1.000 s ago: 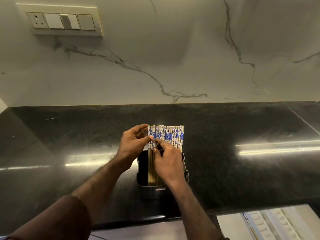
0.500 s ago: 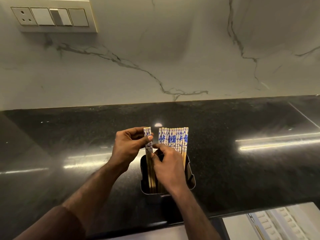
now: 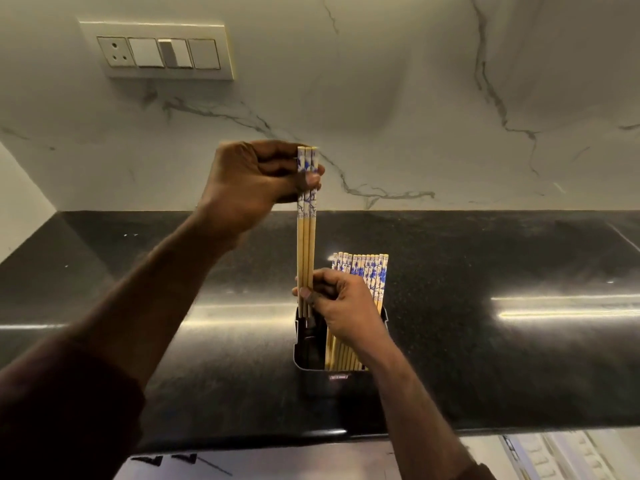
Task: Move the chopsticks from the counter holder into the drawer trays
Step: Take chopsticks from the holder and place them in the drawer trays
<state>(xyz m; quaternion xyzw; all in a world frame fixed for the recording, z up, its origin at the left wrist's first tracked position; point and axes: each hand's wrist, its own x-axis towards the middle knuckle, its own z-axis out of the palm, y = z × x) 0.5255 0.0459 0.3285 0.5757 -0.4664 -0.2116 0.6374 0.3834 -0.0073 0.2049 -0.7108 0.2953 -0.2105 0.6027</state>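
My left hand (image 3: pixel 256 183) grips the blue-and-white patterned tops of a few bamboo chopsticks (image 3: pixel 306 251), lifted upright almost out of the black holder (image 3: pixel 304 355) on the counter. Their lower ends are pinched by my right hand (image 3: pixel 341 306), which rests over the holder's mouth. Several more chopsticks (image 3: pixel 363 271) with the same tops stand in the holder's right side, partly hidden behind my right hand. The holder's left side looks dark and vacant. A white drawer tray (image 3: pixel 561 455) shows at the bottom right, below the counter edge.
The black polished counter (image 3: pixel 485 358) spreads left and right of the holder. A white marble backsplash (image 3: pixel 381 116) rises behind it, with a switch panel (image 3: pixel 157 51) at upper left. The counter's front edge runs along the bottom.
My left hand has risen well above the holder, drawing a few chopsticks up with it. My right hand has shifted from the standing bundle to the lifted chopsticks' lower ends.
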